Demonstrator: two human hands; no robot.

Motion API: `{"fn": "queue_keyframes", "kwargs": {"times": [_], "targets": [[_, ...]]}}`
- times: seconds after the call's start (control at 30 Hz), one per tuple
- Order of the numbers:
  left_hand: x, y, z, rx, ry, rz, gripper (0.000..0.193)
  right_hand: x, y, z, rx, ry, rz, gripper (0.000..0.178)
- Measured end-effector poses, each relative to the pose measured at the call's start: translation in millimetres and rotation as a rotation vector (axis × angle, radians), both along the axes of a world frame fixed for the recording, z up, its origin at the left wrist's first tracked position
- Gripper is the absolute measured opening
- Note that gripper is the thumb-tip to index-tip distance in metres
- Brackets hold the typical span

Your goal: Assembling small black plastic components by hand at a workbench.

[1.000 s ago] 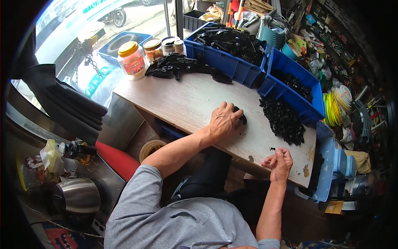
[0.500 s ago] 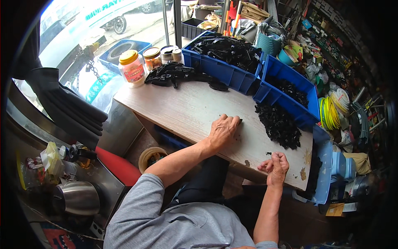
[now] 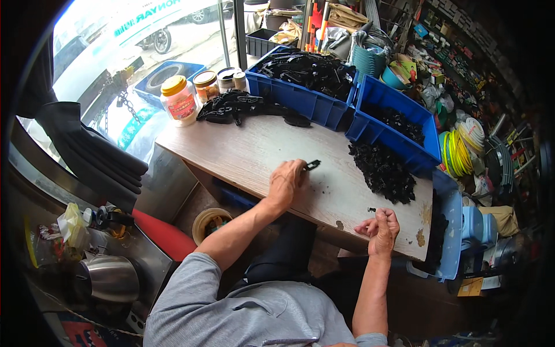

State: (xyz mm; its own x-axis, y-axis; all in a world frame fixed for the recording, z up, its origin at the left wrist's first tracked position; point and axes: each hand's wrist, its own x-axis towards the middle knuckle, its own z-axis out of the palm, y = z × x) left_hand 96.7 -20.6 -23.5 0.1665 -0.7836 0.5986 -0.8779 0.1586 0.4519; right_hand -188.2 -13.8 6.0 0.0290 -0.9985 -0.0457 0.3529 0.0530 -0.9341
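My left hand (image 3: 285,182) is closed over the table (image 3: 231,153), gripping a black plastic part (image 3: 313,165) whose end sticks out past the fingers to the right. Near the table's front right, my right hand (image 3: 381,230) pinches a small black clip-like piece (image 3: 372,210) between thumb and forefinger. Beyond it lies a heap of small black pieces (image 3: 383,174). Longer black plastic parts (image 3: 237,107) are piled at the table's far left.
Along the back stand a blue crate (image 3: 300,101) of long black parts and another blue crate (image 3: 396,144) of small ones. Several jars (image 3: 179,103) line the far left corner. A light blue bin (image 3: 451,231) stands off the right end, a round bucket (image 3: 203,222) below the front edge.
My left hand has shifted left, and the black part now shows more clearly in its fingers. My right hand stays nearly in place with its small piece. The whole view has shifted slightly.
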Motion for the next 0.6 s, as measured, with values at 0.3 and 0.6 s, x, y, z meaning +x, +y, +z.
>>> {"fn": "queue_keyframes", "kwargs": {"times": [0.3,0.6], "targets": [[-101.6,20.7,23.4,0.496,1.165,-0.613,0.024,-2.9,-4.2,-3.2,-0.029,0.049,0.010,0.019],[-129.3,3.2,18.7,0.508,1.012,-0.684,0.026,-10.8,-10.0,-7.9,-0.033,-0.124,0.054,0.011]]}}
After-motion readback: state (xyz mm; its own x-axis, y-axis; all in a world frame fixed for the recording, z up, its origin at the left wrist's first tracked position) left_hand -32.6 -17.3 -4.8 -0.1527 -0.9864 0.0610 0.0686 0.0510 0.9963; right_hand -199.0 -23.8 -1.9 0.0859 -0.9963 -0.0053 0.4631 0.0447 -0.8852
